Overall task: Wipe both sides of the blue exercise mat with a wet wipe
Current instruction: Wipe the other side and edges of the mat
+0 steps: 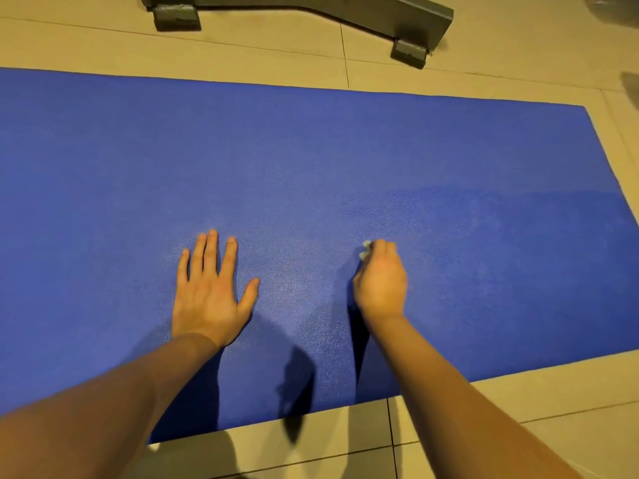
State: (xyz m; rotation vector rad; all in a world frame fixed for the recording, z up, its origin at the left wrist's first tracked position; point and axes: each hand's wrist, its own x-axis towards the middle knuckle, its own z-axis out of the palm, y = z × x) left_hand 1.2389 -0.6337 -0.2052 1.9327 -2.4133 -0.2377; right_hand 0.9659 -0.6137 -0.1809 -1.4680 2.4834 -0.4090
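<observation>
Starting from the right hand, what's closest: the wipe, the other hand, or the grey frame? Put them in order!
1. Wipe, gripped in the right hand.
2. Left hand, flat on the mat beside it.
3. Grey frame, on the floor past the mat.

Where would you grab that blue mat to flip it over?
The mat lies flat and thin on the floor, so pinch its near edge, coming from the person's side; fingers can slide under only at an edge, and that one is closest.
</observation>
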